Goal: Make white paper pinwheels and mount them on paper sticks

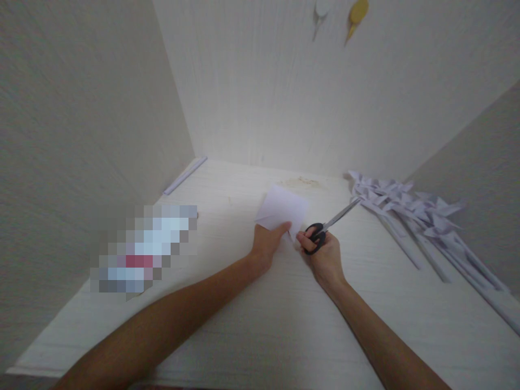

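Observation:
My left hand [266, 244] pinches the near edge of a folded white paper [284, 208] that lies over the middle of the pale table [244, 325]. My right hand [323, 254] is closed on the black handles of a pair of scissors [331, 222]. The metal blades point up and to the right, away from the paper. The two hands sit close together, a small gap between them.
A pile of folded white paper pieces with long stems [418, 222] lies along the right side. A rolled paper strip [184, 176] rests by the left wall. A blurred-out object [146, 249] sits at the left. Walls close in on three sides.

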Tool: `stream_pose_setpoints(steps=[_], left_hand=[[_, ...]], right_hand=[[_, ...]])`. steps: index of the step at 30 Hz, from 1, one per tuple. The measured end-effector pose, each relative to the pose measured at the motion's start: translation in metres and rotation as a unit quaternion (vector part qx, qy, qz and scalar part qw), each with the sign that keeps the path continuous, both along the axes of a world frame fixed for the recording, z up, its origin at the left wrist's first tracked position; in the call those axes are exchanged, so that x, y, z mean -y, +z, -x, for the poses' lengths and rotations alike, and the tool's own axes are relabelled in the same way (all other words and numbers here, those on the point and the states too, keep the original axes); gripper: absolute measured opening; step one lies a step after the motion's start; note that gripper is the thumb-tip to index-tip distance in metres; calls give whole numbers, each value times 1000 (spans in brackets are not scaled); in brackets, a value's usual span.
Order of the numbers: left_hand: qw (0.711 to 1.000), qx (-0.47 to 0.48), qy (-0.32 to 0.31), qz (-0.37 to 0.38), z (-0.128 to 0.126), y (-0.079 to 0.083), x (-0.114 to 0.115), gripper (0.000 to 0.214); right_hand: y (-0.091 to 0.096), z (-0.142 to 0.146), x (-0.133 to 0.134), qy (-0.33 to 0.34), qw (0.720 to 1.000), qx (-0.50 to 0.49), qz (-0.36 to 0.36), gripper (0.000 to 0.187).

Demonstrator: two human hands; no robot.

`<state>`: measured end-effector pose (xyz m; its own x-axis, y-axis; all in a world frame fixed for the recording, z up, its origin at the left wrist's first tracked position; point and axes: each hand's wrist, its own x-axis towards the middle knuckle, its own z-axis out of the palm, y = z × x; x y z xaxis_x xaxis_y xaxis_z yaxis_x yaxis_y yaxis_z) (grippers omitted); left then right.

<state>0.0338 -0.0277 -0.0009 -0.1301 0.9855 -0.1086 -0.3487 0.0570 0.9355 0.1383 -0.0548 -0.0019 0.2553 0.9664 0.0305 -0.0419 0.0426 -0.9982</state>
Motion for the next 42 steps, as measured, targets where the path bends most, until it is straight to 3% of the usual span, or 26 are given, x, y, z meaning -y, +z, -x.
stream_pose_setpoints(steps=[9, 29, 42], left_hand=[[1000, -9, -2, -25, -1, 2, 1, 27], [998, 59, -5, -7, -3, 3, 4, 33], [985, 166, -39, 9, -4, 6, 4, 33]], right_hand=[[1, -1, -1, 9, 1000, 21, -9, 23], [0, 2, -1, -13, 998, -62, -1, 22], [-5, 0, -4, -16, 997, -29, -68, 26]])
